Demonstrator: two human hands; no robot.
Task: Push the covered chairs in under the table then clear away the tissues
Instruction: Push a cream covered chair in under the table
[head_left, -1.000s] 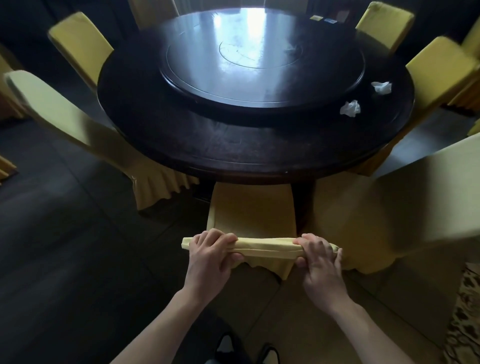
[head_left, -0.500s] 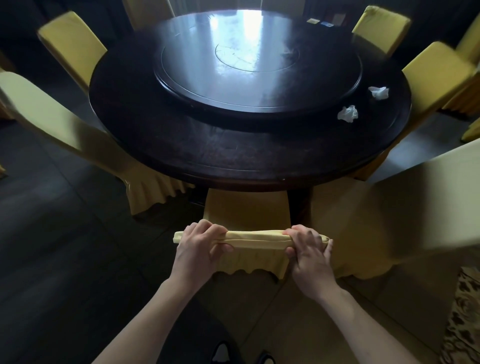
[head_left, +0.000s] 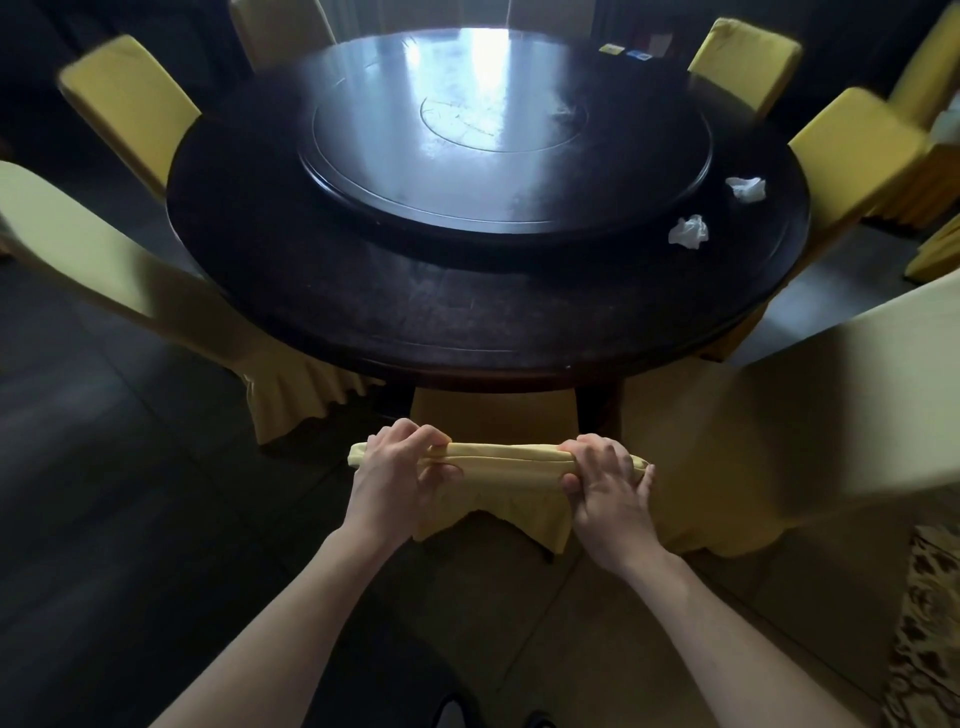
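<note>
Nearest covered chair (head_left: 496, 418), yellow cover, sits with its seat part under the near edge of the round dark table (head_left: 363, 312). Left hand (head_left: 400, 475) and right hand (head_left: 608, 488) both clenched over the top of its backrest, one at each end. Two crumpled white tissues (head_left: 688, 232) lie on the table's right side, just outside the turntable (head_left: 509, 140), slightly apart. More yellow covered chairs ring the table; the near left chair (head_left: 130, 280) and near right chair (head_left: 831, 405) stand angled out.

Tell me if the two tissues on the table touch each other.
Apart. The head view shows bare dark table between the near tissue and the far tissue.
</note>
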